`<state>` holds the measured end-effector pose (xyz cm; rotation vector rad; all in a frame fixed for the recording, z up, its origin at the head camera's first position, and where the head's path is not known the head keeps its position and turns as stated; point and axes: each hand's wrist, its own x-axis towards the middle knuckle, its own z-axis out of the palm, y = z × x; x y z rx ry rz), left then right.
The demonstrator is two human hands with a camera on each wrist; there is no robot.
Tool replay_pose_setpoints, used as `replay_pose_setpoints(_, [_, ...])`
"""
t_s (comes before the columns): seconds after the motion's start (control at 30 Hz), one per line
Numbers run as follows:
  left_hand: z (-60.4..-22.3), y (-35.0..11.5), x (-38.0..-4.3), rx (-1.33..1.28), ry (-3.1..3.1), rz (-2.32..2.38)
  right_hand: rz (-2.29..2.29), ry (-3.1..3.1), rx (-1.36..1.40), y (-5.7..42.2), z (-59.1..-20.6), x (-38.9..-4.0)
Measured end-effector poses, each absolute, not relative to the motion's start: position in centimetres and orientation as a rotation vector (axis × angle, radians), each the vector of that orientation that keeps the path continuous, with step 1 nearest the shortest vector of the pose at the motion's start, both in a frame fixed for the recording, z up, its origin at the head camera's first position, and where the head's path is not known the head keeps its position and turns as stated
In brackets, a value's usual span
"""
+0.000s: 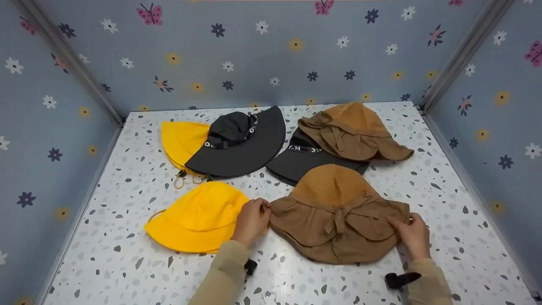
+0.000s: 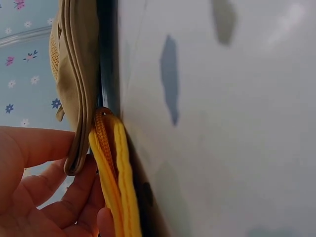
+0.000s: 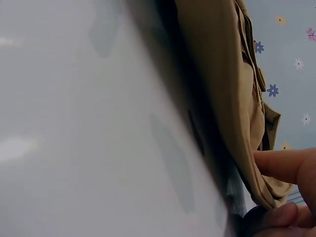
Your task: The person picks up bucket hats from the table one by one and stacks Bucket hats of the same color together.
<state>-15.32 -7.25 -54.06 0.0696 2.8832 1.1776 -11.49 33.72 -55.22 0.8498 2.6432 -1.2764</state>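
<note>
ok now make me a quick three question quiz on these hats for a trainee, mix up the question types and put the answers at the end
1. Which hat do the left hand and the right hand both pinch at its edges?

2. True or false: the left dark hat overlaps the back yellow hat.

3. Fill in the colour: the back ___ hat lies partly over the right dark hat.

Key
1. The front brown hat, one hand at each side.
2. True.
3. Brown: the back brown hat.
</note>
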Motion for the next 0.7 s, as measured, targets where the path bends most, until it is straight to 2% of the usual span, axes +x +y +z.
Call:
replay_pose_setpoints(0.4, [-53.89,-7.52,-15.44,0.03,2.752,1.276,-1.263,2.777,0.847,33.21,-55.08,-11.52])
replay_pose_setpoints(0.7, [-53.8,-7.84,-15.36,0.112,2.737,1.315,-1.31,2.77,0.835,33.04,-54.85,-11.69])
